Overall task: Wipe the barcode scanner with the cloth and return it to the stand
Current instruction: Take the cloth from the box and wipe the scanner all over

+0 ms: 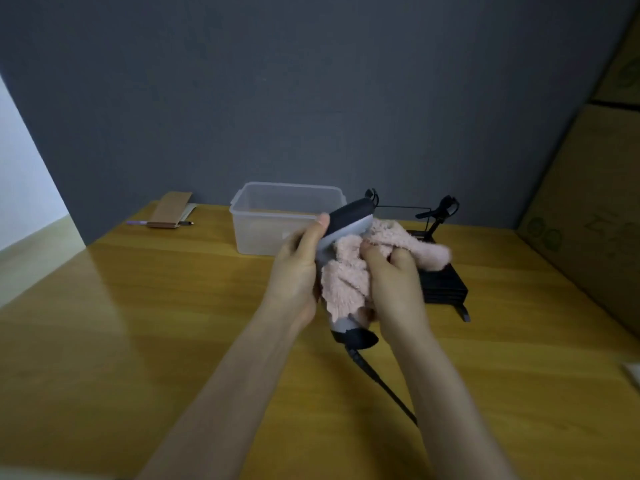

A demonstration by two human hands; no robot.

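Note:
My left hand (298, 268) grips the grey and black barcode scanner (349, 218) by its handle, holding it above the wooden table with its head pointing up and away. My right hand (394, 282) presses a fluffy pink cloth (349, 275) against the scanner's handle and the underside of its head. The cloth hides most of the handle. The scanner's black cable (384, 382) hangs from the base of the handle toward me. The black stand (445, 284) sits on the table just behind my right hand, its thin arm with a clip (443, 211) rising at the back.
A clear plastic box (273, 216) stands behind the scanner, near the grey wall. A brown notepad (171, 209) with a pen lies at the back left. Cardboard boxes (595, 216) line the right side. The wooden table (156, 323) spreads to the left and front.

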